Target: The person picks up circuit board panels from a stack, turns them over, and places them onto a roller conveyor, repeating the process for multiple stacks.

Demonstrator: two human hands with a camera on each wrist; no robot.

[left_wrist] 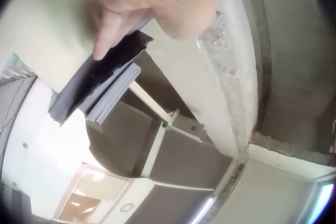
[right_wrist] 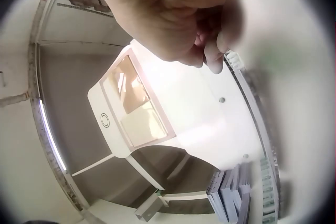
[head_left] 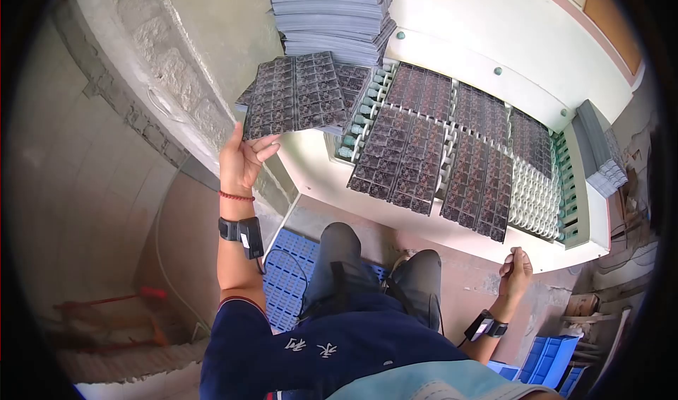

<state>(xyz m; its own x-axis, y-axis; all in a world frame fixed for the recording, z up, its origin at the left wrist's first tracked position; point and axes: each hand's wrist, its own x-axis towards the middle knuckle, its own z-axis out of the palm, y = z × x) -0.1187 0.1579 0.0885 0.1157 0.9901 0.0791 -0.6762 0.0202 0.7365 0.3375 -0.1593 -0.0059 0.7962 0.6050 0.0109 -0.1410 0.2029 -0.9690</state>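
Note:
My left hand (head_left: 244, 161) holds a dark circuit board panel (head_left: 296, 93) by its near left corner. The panel has a grid of small repeated units and lies over other panels (head_left: 357, 82) at the machine's left end. In the left wrist view, fingers (left_wrist: 106, 35) rest against the dark panel (left_wrist: 100, 74). My right hand (head_left: 518, 273) hangs just off the machine's front edge, its fingers loosely curled and holding nothing. On the white rollers (head_left: 537, 195) beside it lie several more dark panels (head_left: 477, 181) in two rows.
A tall stack of panels (head_left: 332, 15) stands behind the left end. Another stack (head_left: 600, 149) leans at the machine's right end. A rough wall edge (head_left: 152, 47) runs along the left. Blue plastic pallets (head_left: 282, 280) lie on the floor, and blue crates (head_left: 547, 357) stand lower right.

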